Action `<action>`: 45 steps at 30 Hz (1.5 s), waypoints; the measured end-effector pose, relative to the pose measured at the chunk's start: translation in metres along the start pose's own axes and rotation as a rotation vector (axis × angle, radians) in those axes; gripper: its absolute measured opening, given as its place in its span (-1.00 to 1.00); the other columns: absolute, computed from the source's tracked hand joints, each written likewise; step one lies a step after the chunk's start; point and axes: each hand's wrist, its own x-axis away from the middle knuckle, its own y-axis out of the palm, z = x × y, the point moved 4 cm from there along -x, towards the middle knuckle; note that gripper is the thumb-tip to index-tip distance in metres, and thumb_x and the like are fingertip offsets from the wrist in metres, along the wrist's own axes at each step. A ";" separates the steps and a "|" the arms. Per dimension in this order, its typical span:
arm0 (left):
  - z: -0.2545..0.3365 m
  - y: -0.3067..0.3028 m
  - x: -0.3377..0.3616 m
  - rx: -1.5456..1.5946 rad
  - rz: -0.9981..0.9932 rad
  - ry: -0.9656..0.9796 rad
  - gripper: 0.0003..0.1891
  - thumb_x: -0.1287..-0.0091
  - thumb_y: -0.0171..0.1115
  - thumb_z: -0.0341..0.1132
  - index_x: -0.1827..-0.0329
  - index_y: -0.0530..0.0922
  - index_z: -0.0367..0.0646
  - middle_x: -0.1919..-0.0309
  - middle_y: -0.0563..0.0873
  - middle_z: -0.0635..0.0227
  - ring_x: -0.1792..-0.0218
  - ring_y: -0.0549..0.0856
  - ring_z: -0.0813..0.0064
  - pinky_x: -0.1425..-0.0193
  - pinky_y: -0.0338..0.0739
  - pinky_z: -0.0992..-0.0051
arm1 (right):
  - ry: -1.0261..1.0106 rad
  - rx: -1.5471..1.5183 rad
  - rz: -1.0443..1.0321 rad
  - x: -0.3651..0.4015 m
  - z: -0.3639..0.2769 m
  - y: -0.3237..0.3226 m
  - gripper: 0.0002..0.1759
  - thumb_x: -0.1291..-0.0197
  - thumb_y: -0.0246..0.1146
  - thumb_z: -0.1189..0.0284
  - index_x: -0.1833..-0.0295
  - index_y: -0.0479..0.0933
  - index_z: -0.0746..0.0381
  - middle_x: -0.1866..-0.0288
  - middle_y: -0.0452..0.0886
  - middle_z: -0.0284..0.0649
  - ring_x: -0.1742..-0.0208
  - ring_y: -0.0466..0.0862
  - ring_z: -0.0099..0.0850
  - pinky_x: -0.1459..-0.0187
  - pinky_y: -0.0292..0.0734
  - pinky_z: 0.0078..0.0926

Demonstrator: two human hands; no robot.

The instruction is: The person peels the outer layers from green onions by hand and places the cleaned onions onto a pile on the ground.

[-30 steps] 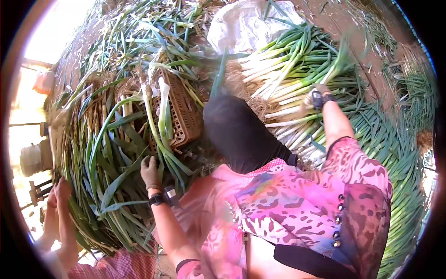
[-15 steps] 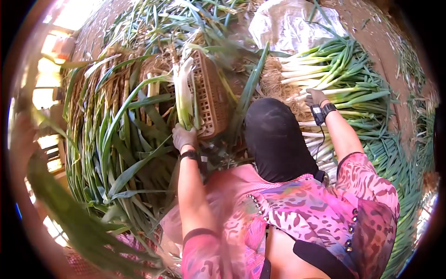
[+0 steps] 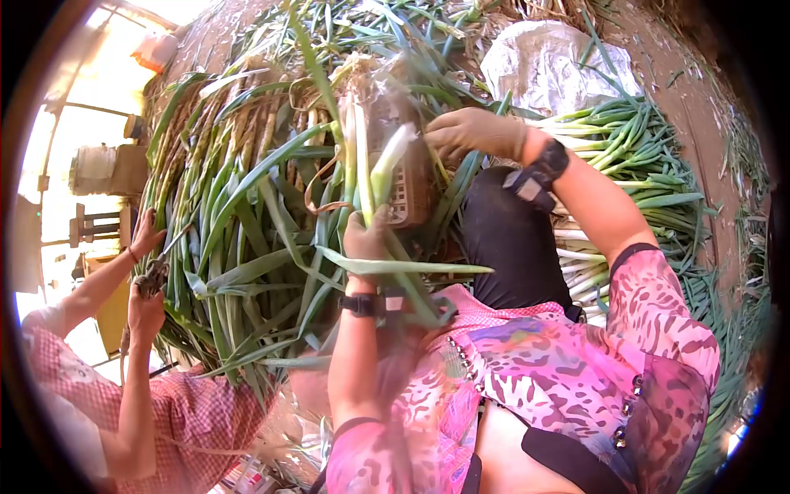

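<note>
Leek stalks (image 3: pixel 363 160), ctr of frame: long axis approx. vert., pale ends up, green leaves trailing down & R; one thick pale stalk (image 3: pixel 388 169) tilts up-R. L hand (image 3: pixel 364 240) clamped round stalks below pale section; L forearm near-vert. from bottom ctr. R hand (image 3: pixel 476 132), upper ctr: apart from L hand, palm not visible, fingers extended toward L edge, slightly parted; R forearm slopes up-L from mid-R. Black-clad knee (image 3: pixel 510 247) below R hand. Brown basket (image 3: pixel 409 193) directly behind stalks, partly hidden. Unsorted leek pile (image 3: pixel 239 198), L of ctr, pale ends up. Clean leek row (image 3: pixel 634 156), R side, pale ends L, green ends R. Co-worker (image 3: pixel 210 407), lower L, checked garment, dark obj. (image 3: pixel 152 276) at hands, type unclear. White sack (image 3: pixel 555 70), upper R, on ground.
</note>
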 end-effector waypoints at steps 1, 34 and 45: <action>0.005 -0.002 0.010 0.005 0.000 -0.017 -0.64 -0.37 0.37 -0.12 0.09 0.62 -0.32 0.36 0.70 0.37 0.38 0.58 0.64 0.27 0.50 0.54 | -0.181 0.244 -0.035 -0.017 -0.009 0.016 -0.62 -0.51 0.12 0.28 -0.23 0.50 0.33 0.10 0.70 -0.26 0.12 0.71 -0.45 0.09 0.65 -0.53; 0.010 -0.018 -0.138 0.097 -0.387 -0.004 -0.52 -0.13 0.22 -0.40 -0.17 0.54 -0.35 0.27 0.71 0.26 0.39 0.67 0.47 0.26 0.61 0.50 | -0.013 -1.157 0.444 -0.153 0.059 0.094 -0.77 -0.40 0.19 0.40 -0.09 0.56 0.23 0.13 0.68 -0.29 0.19 0.66 -0.50 0.13 0.62 -0.55; 0.193 -0.040 -0.038 0.181 -0.469 0.353 -0.46 -0.22 0.20 -0.46 -0.32 0.45 -0.32 0.10 0.64 0.38 0.17 0.61 0.60 0.06 0.56 0.55 | -0.654 -0.985 0.375 -0.026 -0.146 0.035 -0.64 -0.50 0.12 0.35 -0.28 0.47 0.30 0.03 0.66 -0.31 0.05 0.66 -0.55 0.00 0.59 -0.56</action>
